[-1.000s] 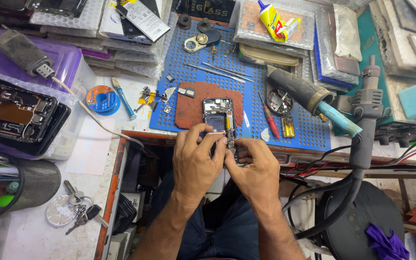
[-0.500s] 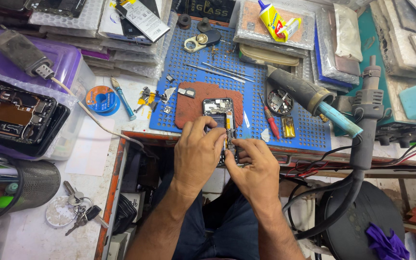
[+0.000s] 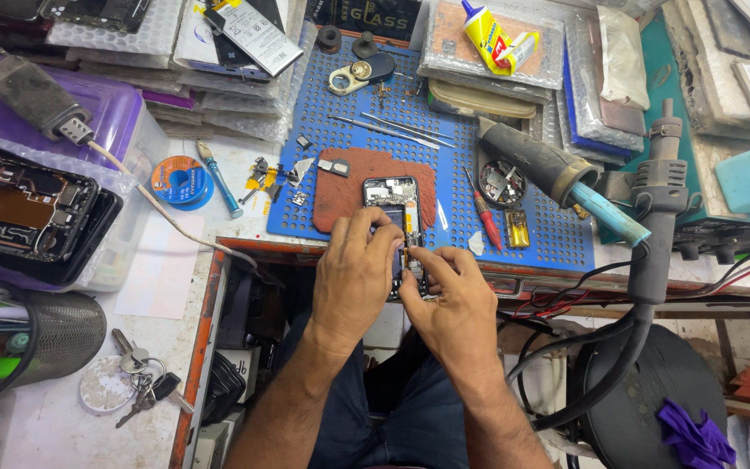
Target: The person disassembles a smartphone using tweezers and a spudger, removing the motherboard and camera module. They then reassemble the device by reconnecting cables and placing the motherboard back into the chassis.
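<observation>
Both hands are working over an opened smartphone whose back is off, lying lengthwise on a reddish-brown pad at the near edge of the blue perforated work mat, probably so the pad is keeping it from sliding while the person is leaning in from the gap in the bench. The left hand is curling over the phone's lower half, its fingertips pressing on the frame as if steadying it; its grip is narrow, bearing on the phone rather than closing around it. The right hand is pinching thumb and forefinger tightly at the phone's lower right edge; whether something tiny is sitting between them I cannot tell. Within easy reach are lying two thin metal tweezers, one red-handled screwdriver, and one small round tray of parts. One blue solder spool and one blue-handled tool are sitting left of the mat. A second opened phone is resting on a clear box at far left. One hot-air handle is hanging on its stand at right, and one bunch of keys is lying near the mesh cup.
</observation>
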